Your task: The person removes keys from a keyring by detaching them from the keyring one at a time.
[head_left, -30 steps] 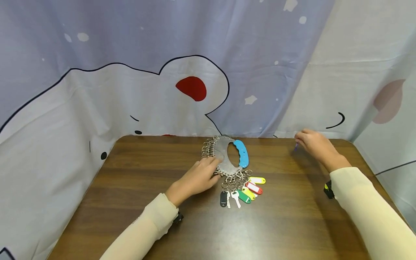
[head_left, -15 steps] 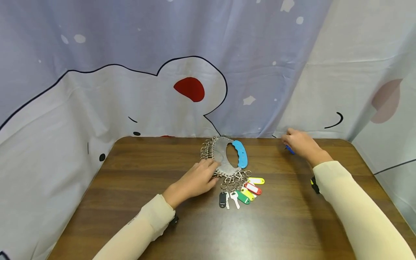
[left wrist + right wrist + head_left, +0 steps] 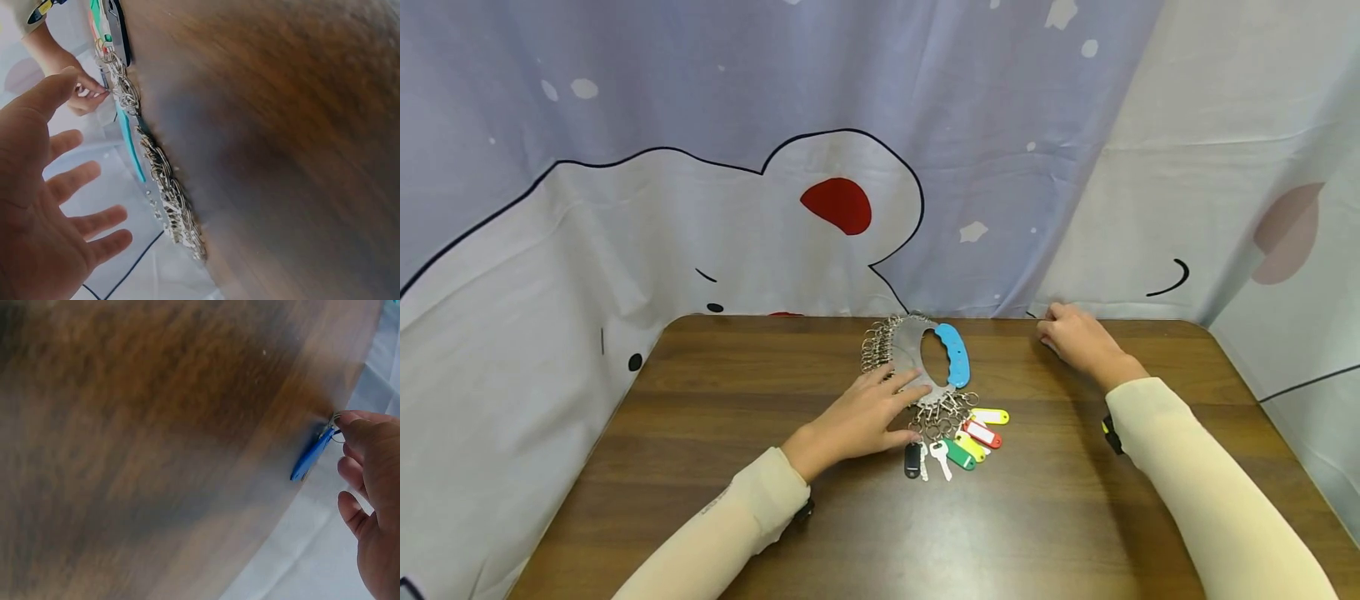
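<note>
Well right of key holder: blue tag, its ring pinched by right hand, long axis running away from fingertips. Left hand nearer holder, fingers spread over it, gripping nothing.

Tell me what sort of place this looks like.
Probably an indoor corner set up for tabletop work, though I can't tell whose. A wood-grain table stands before a printed cloth hung like a backdrop, and a metal key holder lies on the tabletop.

Wooden table; blue-handled key holder, tagged keys on it
</note>
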Action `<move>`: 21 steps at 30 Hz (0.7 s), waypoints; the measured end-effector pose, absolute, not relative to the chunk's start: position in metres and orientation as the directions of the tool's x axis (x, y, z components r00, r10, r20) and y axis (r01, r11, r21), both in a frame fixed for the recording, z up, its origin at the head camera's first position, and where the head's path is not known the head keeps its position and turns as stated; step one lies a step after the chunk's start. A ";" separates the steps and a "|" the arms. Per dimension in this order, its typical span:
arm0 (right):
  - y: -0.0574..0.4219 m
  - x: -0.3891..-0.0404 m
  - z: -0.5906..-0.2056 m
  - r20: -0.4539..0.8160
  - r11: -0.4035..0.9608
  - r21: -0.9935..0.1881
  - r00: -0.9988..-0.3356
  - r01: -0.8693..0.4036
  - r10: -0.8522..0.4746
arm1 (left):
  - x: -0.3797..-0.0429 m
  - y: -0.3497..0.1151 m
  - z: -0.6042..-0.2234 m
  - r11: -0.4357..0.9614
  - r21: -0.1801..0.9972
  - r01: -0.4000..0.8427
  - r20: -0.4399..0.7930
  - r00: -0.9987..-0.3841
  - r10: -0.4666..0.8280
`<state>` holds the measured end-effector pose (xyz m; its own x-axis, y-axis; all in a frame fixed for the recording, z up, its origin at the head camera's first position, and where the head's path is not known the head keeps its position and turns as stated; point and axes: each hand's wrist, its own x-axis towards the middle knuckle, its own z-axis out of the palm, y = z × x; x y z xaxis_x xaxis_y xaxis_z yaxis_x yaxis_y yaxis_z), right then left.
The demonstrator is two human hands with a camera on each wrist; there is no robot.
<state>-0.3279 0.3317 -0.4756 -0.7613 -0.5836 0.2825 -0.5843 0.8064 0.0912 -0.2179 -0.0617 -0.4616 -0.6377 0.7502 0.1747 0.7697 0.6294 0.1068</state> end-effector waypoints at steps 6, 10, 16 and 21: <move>0.323 -0.322 -0.479 0.300 0.804 0.050 -0.758 -0.593 -0.579 | -0.218 -0.062 -0.463 0.630 0.128 0.766 0.173 -0.642 0.747; 0.313 -0.317 -0.479 0.332 0.786 -0.011 -0.744 -0.618 -0.580 | -0.220 -0.062 -0.463 0.649 0.145 0.747 0.156 -0.665 0.731; 0.295 -0.305 -0.480 0.382 0.738 -0.120 -0.717 -0.664 -0.583 | -0.224 -0.058 -0.460 0.657 0.174 0.734 0.181 -0.680 0.711; 0.274 -0.288 -0.480 0.367 0.694 -0.210 -0.713 -0.689 -0.597 | -0.228 -0.053 -0.458 0.663 0.189 0.725 0.197 -0.689 0.697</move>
<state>-0.2881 0.2745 -0.4801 -0.7132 -0.5971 0.3672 -0.6890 0.6936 -0.2102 -0.2279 -0.0531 -0.4577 -0.6890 0.6974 0.1972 0.7247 0.6627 0.1886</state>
